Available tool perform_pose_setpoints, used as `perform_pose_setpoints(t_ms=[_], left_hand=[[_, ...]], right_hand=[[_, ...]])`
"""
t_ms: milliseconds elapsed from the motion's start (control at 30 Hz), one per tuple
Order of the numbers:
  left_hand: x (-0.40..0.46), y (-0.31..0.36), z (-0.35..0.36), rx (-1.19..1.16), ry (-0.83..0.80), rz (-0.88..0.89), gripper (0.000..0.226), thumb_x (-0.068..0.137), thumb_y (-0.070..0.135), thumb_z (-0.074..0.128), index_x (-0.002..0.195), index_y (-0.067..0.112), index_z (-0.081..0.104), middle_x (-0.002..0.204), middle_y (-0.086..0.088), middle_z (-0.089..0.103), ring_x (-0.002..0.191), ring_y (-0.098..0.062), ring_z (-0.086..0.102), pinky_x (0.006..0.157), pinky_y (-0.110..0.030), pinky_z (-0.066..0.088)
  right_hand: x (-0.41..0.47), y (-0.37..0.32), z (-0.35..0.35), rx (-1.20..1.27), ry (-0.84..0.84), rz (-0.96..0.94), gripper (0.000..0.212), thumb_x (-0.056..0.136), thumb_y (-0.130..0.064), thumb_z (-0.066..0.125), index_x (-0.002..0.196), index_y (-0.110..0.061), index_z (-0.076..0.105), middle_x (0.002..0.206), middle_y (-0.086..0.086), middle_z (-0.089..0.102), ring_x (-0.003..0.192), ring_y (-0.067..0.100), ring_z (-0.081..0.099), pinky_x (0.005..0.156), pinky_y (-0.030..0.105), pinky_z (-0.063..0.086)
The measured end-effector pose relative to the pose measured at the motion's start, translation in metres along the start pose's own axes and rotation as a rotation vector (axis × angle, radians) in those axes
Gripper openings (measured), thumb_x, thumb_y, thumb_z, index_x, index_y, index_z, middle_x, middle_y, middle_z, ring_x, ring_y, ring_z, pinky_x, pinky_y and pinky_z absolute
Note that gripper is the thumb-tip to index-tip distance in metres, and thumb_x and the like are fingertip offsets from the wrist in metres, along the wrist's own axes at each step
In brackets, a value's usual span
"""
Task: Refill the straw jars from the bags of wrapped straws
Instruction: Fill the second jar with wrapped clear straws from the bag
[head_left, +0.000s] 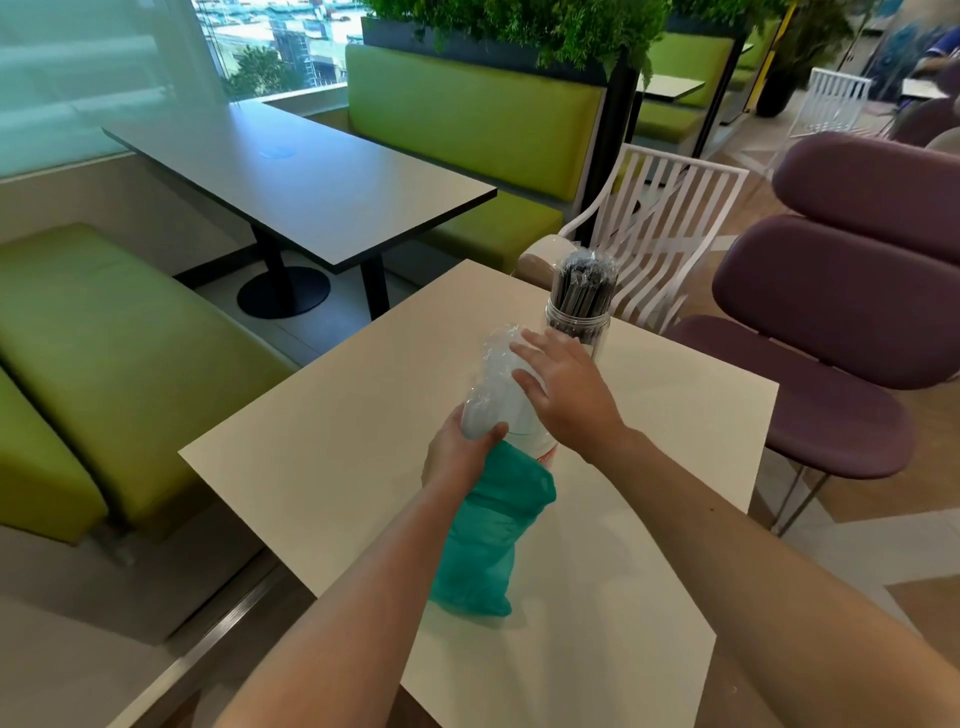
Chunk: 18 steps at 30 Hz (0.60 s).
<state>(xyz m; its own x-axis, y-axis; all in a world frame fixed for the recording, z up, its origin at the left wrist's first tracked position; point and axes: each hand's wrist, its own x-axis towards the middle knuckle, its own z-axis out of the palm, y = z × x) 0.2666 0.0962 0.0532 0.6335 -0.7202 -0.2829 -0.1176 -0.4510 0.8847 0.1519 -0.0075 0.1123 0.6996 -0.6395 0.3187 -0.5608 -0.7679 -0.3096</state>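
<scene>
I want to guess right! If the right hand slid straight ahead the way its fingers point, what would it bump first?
Probably the clear bag of wrapped straws: the right hand's fingers already lie on it, pointing up-left. Depth is hard to judge.

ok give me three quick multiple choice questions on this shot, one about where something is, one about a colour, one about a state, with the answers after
1. Where does the jar of dark straws stand?
A. at the far side of the beige table, beyond the hands
B. on the grey table
C. on the purple chair

2. What colour is the bag lying on the table below the hands?
A. red
B. teal green
C. black

3. What is the left hand doing?
A. hanging idle off the table
B. lying flat on the green bench
C. gripping the clear bundle of wrapped white straws

Answers:
1 A, the jar stands on the beige table past the right hand.
2 B, the crumpled plastic is teal green.
3 C, its thumb and fingers curl round the bundle's lower end, while the right hand lies against its side.
</scene>
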Motion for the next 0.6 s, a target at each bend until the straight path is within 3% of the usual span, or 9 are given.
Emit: perform_pose_setpoints(t_ms=[100,200,333,433,533,600], left_hand=[[-0.003,-0.003,-0.004,-0.022,0.023,0.014,0.071,0.082,0.054,0.069,0.142,0.031,0.040,0.125,0.002,0.060,0.110,-0.024,0.059,0.094,-0.043,0.051],[-0.008,-0.008,-0.009,-0.069,0.050,-0.017,0.062,0.085,0.045,0.070,0.135,0.019,0.044,0.114,-0.002,0.060,0.098,-0.022,0.060,0.081,-0.035,0.050],[-0.009,-0.017,-0.012,-0.082,0.054,-0.034,0.053,0.082,0.046,0.073,0.118,0.012,0.055,0.108,-0.006,0.066,0.095,-0.022,0.063,0.077,-0.033,0.049],[-0.011,-0.020,-0.012,-0.113,0.022,-0.042,0.052,0.080,0.047,0.075,0.117,0.014,0.059,0.106,-0.003,0.069,0.094,-0.020,0.065,0.080,-0.035,0.053],[-0.016,-0.021,-0.012,-0.169,0.004,-0.069,0.051,0.077,0.048,0.077,0.115,0.017,0.061,0.104,-0.002,0.070,0.095,-0.020,0.066,0.086,-0.039,0.055],[-0.019,-0.020,-0.014,-0.211,-0.018,-0.080,0.048,0.078,0.047,0.077,0.112,0.017,0.062,0.100,-0.001,0.070,0.092,-0.018,0.066,0.078,-0.034,0.055]], right_hand=[[-0.018,-0.017,0.000,-0.011,0.273,0.048,0.031,0.096,-0.034,0.054,0.125,-0.024,0.062,0.134,-0.001,0.055,0.125,0.020,0.043,0.105,0.036,0.037],[-0.042,-0.034,0.008,0.001,0.383,0.112,0.017,0.091,-0.028,0.058,0.106,-0.022,0.066,0.111,-0.001,0.058,0.104,0.018,0.048,0.086,0.032,0.042],[-0.069,-0.049,0.027,0.327,0.082,0.286,0.011,0.091,-0.023,0.060,0.098,-0.019,0.068,0.096,-0.005,0.063,0.092,0.012,0.058,0.078,0.029,0.050],[-0.079,-0.053,0.037,0.359,-0.158,0.383,0.027,0.093,-0.036,0.057,0.112,-0.022,0.070,0.108,-0.006,0.070,0.096,0.014,0.065,0.078,0.033,0.054],[-0.081,-0.054,0.043,0.386,-0.299,0.433,0.048,0.090,-0.047,0.060,0.130,-0.022,0.059,0.124,-0.006,0.065,0.106,0.014,0.063,0.082,0.032,0.052],[-0.079,-0.052,0.048,0.418,-0.343,0.449,0.052,0.088,-0.047,0.063,0.133,-0.021,0.057,0.128,-0.005,0.063,0.110,0.014,0.061,0.088,0.034,0.052]])
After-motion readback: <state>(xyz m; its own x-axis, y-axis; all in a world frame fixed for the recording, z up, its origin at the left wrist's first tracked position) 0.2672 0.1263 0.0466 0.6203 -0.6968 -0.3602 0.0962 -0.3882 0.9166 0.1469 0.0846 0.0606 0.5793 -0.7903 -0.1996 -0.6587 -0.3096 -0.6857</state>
